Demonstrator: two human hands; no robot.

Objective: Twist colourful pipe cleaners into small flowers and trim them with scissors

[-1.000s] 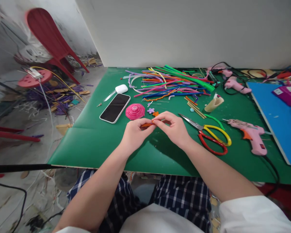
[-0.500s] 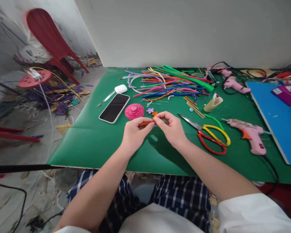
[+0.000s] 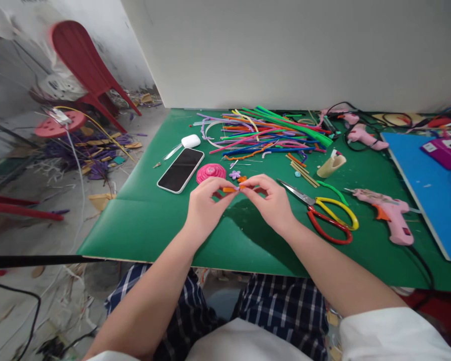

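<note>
Pinching an orange strip above the table
Left hand is gripping the strip, right hand is pinching an orange bit beside it, the two nearly meeting; a purple flower is lying just beyond

No legible text; white label on purple box too small
</note>
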